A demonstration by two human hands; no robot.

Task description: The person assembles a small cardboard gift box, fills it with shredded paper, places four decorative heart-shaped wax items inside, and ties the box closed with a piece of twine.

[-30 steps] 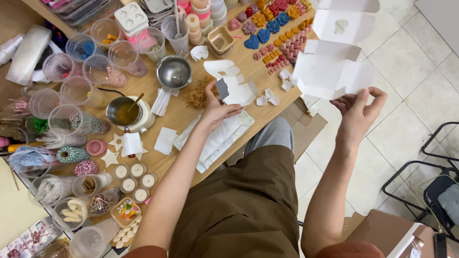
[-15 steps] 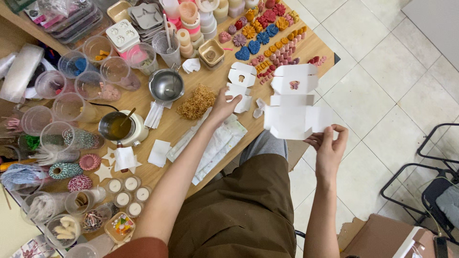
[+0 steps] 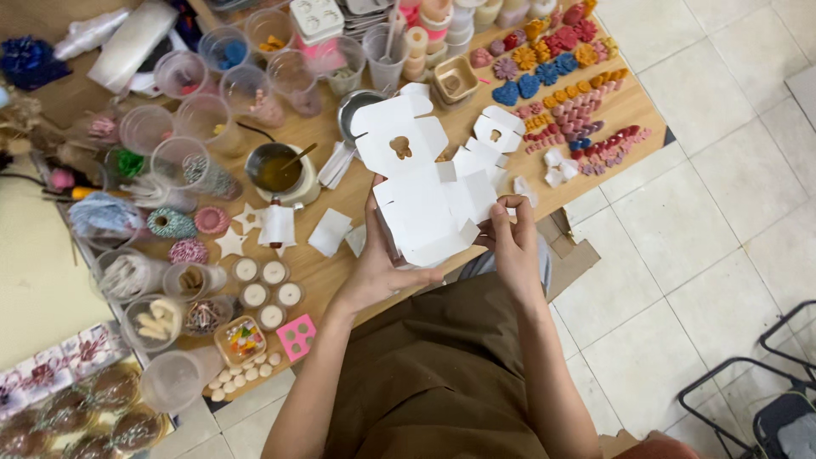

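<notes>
Pale floor tiles border the crowded wooden tabletop. My left hand, earlier on the tabletop's cutouts, now grasps the white die-cut box blank from below; my right hand pinches its near edge. Both hold it above the tabletop's near edge, so folding looks underway.

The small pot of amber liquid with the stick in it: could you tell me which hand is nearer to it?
Left. The left hand holds the white cardboard box just right of the pot; the right hand grips the box's far side, farther away.
</notes>
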